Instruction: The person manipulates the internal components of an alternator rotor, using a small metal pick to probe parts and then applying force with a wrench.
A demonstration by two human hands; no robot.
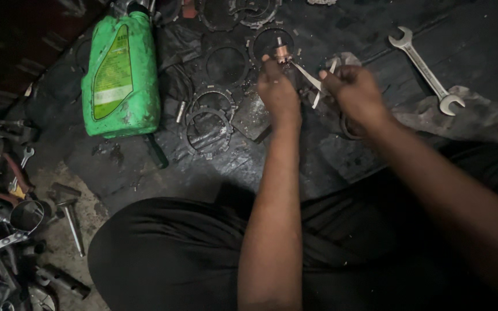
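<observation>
Knees in dark trousers fill the nearest part of the view; the person sits on the floor. To the left of them lies a heap of hand tools: spanners, a hammer and other metal pieces, piled together on bare ground.

Both forearms reach forward over a black sheet spread on the floor. The left hand is closed, fingers pinched on a small copper-coloured cylindrical part held at the fingertips. The right hand is also closed, clamped on a pair of slim pale metal tools, likely tweezers or thin pliers, whose tips point left toward the copper part. The two hands sit near each other, just above the sheet.

Left of the hands, several toothed metal rings lie flat on the sheet, some overlapping. Further left rests a green plastic jug, lying on its side with a pale label facing up.

Right of the hands, a grey rag lies crumpled on the sheet. A double open-ended spanner lies diagonally, its lower jaw resting on the rag.

More rings sit at the far edge.
</observation>
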